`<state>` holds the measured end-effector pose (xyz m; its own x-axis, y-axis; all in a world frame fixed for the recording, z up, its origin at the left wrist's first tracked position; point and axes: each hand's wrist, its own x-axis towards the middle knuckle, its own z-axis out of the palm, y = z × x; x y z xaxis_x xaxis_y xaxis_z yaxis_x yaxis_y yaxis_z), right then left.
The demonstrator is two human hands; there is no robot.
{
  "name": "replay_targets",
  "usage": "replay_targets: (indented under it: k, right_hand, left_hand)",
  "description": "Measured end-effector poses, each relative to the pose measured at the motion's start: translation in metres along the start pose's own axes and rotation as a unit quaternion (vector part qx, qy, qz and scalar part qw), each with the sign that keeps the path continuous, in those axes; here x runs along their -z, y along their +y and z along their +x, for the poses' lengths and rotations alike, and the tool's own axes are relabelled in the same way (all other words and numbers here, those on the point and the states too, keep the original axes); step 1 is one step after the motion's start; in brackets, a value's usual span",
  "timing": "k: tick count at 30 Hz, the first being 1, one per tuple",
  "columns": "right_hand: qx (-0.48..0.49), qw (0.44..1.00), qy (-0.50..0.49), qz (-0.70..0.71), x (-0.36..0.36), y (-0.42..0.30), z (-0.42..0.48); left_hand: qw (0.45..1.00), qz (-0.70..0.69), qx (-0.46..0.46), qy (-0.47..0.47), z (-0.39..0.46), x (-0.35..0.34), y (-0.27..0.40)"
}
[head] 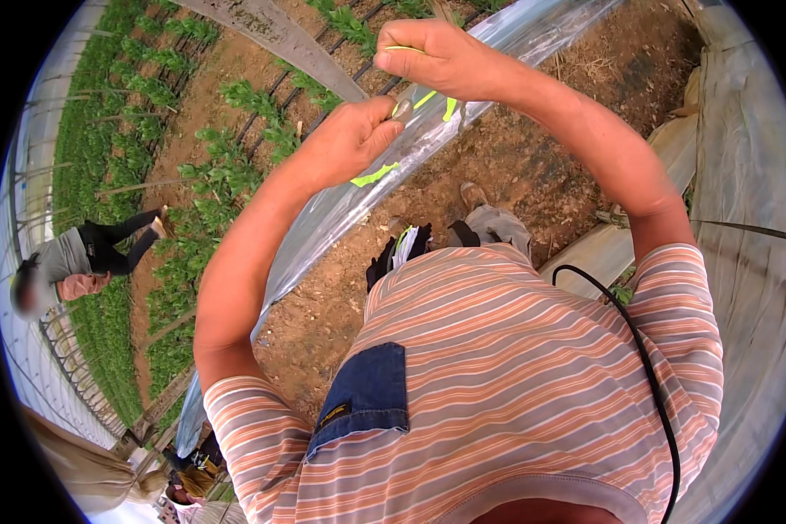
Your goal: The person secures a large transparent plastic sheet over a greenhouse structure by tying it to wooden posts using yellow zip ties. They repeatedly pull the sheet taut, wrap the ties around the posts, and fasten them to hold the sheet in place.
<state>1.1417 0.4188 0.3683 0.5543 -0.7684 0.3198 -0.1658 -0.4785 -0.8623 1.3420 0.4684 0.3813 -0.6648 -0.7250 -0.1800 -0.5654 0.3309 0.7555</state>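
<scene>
My left hand (360, 139) is closed near the lower end of a grey post (295, 46), with a small greyish bit, perhaps bunched film, at its thumb. My right hand (432, 57) is raised to the upper right of it, its fist closed on a thin yellow-green strip. Between the hands, more yellow-green strip (450, 109) shows against clear plastic film (426, 141). Another yellow-green piece (374, 175) lies below my left hand, along the film. Black, white and yellow-green cloth strips (403, 247) hang at my waist.
Rows of leafy plants (236, 164) with dark drip lines grow beyond the film, inside a greenhouse. Another person (78, 252) walks there at the left. Bare soil (327, 295) lies at my feet. Plastic sheeting (747, 164) rises at the right, and a black cable (648, 347) crosses my shirt.
</scene>
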Motion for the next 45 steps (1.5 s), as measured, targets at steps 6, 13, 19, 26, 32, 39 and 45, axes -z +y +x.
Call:
replay_targets:
  k: [6, 13, 19, 26, 32, 39, 45]
  right_hand:
    - [-0.055, 0.967, -0.23, -0.09, 0.024, -0.038, 0.029]
    - [0.126, 0.892, -0.353, -0.252, 0.027, -0.029, 0.047]
    - [0.056, 0.907, -0.358, -0.214, 0.015, -0.008, 0.084]
    - [0.071, 0.909, -0.352, -0.213, -0.002, 0.034, 0.095]
    - [0.073, 0.901, -0.351, -0.243, -0.008, 0.039, 0.098]
    - [0.072, 0.903, -0.327, -0.271, -0.009, 0.039, 0.091]
    - [0.066, 0.925, -0.315, -0.203, 0.005, 0.041, 0.1]
  left_hand:
    - [0.998, -0.054, 0.019, 0.005, 0.0, 0.012, 0.005]
    - [0.999, 0.012, 0.038, 0.029, 0.0, 0.013, -0.004]
    - [0.984, 0.029, 0.023, 0.176, -0.009, 0.026, -0.03]
    - [0.922, 0.095, 0.053, 0.371, -0.01, -0.005, -0.07]
    - [0.867, -0.148, 0.185, 0.437, -0.013, -0.005, -0.092]
    - [0.589, -0.675, -0.047, 0.442, -0.023, 0.003, -0.065]
    - [0.508, -0.725, -0.109, 0.452, -0.02, 0.004, -0.082]
